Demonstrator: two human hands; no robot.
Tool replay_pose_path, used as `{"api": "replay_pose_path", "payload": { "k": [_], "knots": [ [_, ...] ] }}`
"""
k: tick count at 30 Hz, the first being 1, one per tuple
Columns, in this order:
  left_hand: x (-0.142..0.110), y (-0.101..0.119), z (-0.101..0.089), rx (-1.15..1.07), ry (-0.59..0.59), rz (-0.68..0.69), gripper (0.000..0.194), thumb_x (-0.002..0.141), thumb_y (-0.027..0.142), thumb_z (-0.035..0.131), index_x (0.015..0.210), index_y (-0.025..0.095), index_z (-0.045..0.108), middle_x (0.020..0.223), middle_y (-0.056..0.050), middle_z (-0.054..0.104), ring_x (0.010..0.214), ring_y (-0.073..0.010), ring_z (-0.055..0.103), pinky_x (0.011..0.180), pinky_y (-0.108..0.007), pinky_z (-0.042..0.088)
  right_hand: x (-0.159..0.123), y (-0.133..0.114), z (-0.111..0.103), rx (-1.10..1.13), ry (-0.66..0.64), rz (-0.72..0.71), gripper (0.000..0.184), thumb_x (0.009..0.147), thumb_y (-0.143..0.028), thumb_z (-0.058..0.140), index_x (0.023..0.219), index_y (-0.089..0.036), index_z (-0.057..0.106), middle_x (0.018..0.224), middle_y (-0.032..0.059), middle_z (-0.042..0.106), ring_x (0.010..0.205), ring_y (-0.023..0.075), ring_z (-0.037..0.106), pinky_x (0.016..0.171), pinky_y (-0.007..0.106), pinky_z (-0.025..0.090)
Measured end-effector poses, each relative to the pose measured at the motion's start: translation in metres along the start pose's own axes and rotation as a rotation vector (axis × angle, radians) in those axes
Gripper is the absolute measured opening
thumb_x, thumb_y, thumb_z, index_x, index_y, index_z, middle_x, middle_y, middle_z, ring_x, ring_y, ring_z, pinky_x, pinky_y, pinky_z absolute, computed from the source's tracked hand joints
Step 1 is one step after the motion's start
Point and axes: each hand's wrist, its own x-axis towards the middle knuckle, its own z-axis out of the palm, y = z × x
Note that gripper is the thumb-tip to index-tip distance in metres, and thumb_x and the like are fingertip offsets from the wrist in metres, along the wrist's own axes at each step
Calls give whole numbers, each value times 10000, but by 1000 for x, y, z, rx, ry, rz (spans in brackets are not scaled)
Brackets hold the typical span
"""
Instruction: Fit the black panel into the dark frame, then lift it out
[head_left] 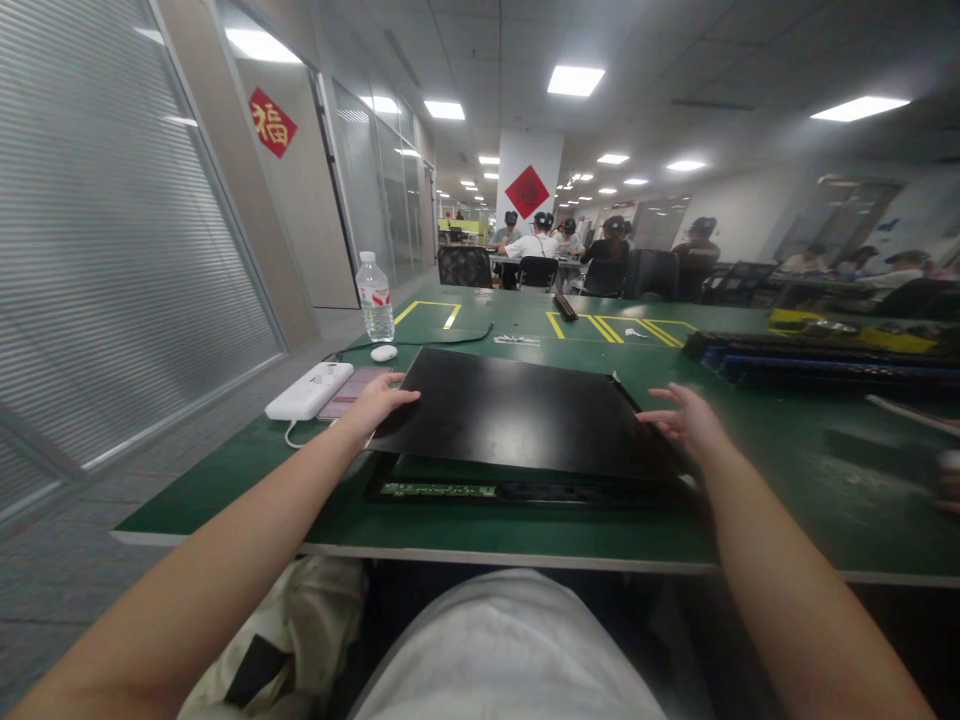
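A flat, glossy black screen panel [517,410] lies tilted over a dark frame [570,493], its near edge raised above the frame. Along the frame's near side a strip of green circuit board [439,490] shows; the panel hides the rest. My left hand [379,400] grips the panel's left edge, thumb on top and fingers underneath. At the right edge is my right hand [686,420], fingers spread and fingertips at or against the edge; whether they bear on it is unclear.
Left of the panel are a white power bank [309,390], a phone [352,393], a white oval case [383,353] and a water bottle [375,300]. Dark long parts [817,360] lie at the right. A blurred hand [949,480] shows at the right edge. People sit farther back.
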Motion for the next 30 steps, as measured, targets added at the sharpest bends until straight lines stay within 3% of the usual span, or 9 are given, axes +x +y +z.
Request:
{"api": "replay_pose_path", "payload": {
  "k": [6,22,30],
  "knots": [
    [1,-2,0,-47,-101,-5,541,431,224,891,910,181,643,725,-31,742,696,-261,722,670,-352,550,-1,-1,0,-1,25,-8,425,927,-436,403,1216,-185,586,674,127,727,393,140,415,350,213,261],
    [-4,-5,3,-105,-177,-70,533,506,124,856,969,202,604,725,-14,741,672,-255,736,664,-375,585,4,6,0,-29,71,-44,361,888,-419,476,1131,-183,600,662,136,724,389,127,401,363,204,249],
    [-5,-6,3,-96,-169,-101,558,497,150,868,988,195,606,787,-38,754,721,-248,735,651,-333,565,2,4,1,-30,91,-37,368,861,-418,536,1143,-192,604,655,127,728,394,116,403,343,185,253]
  ]
}}
